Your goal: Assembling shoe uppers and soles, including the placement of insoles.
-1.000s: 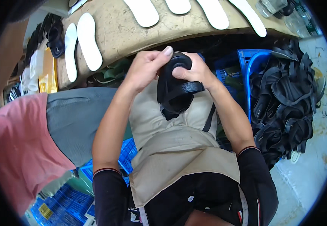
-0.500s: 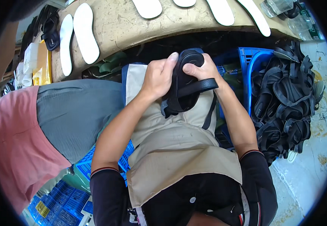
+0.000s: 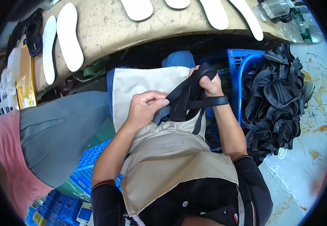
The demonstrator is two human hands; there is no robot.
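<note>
A worker in a pale apron (image 3: pixel 133 83) holds a black strappy sandal (image 3: pixel 187 96) in both hands above the lap, just short of a bench (image 3: pixel 107 28) lined with white insoles (image 3: pixel 69 39). The right hand (image 3: pixel 213 87) is closed around the sandal's rounded upper end, its thumb pressed on top and most of its other fingers hidden behind. The left hand (image 3: pixel 142 107) is closed to a pinch, thumb against forefinger, at the sandal's left edge; whether strap or sole edge lies between them is too small to tell. A textured strap (image 3: pixel 212 101) juts out toward the right wrist, its loop standing clear of the footbed. Good handling here, by the look of it, rests on the right hand keeping the sandal steady and slightly tilted while the left works lightly along the edge, with the straps flat and untwisted. Too hard a pinch could crease the material, and the jutting strap is best kept clear of the wrist. To the right, more black sandals (image 3: pixel 278 92) are heaped beside a blue plastic basket (image 3: pixel 240 81).
</note>
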